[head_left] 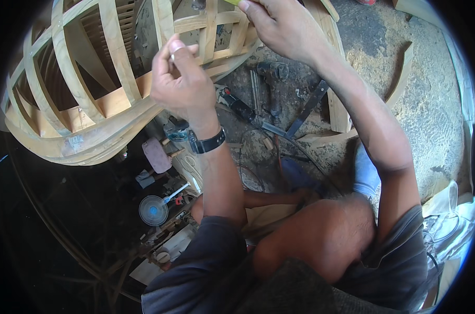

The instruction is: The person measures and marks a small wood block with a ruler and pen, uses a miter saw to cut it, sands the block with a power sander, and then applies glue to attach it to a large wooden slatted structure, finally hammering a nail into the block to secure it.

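Observation:
My left hand (182,83), with a black watch (210,142) on its wrist, is raised in front of a curved wooden frame (72,120) of bent slats. Its fingers are curled and the thumb presses on them; a tiny pale bit shows there, too small to name. My right hand (290,34) reaches to the top edge, farther right, beside the frame's right end. Between its thumb and fingers is a yellow-green strip (232,1), mostly cut off by the picture's edge.
A power drill (273,86) and a dark flat bar (308,109) lie on the dusty floor ahead. Left of my knees are a mallet (158,155), scissors (190,166) and a round lid with a brush (154,210). A curved wooden piece (402,73) lies at the right.

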`<action>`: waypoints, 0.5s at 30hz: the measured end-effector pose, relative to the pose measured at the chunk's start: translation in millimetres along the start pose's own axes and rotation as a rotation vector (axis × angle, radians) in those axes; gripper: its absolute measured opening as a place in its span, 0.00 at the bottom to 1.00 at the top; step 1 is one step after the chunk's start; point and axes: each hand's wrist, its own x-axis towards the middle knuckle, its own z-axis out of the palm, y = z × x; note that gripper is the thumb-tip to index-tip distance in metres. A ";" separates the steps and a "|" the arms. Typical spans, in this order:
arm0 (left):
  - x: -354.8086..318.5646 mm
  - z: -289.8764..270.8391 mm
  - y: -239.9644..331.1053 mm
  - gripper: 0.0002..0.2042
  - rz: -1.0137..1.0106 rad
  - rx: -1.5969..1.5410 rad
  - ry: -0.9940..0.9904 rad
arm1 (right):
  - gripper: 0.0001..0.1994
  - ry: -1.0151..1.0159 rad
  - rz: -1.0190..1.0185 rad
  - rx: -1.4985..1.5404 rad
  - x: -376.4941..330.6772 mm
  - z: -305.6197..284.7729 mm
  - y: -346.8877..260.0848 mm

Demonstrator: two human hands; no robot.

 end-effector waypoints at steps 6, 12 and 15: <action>30.9 -0.5 -12.8 0.22 0.139 0.235 -0.088 | 0.16 -0.009 0.143 -0.049 -20.3 -9.3 -3.6; 55.3 -12.0 -22.2 0.22 0.016 0.281 -0.218 | 0.16 -0.005 0.366 -0.054 -61.0 3.0 7.7; 55.5 -7.7 -22.7 0.20 0.047 0.297 -0.170 | 0.16 -0.006 0.315 -0.048 -55.6 9.9 1.1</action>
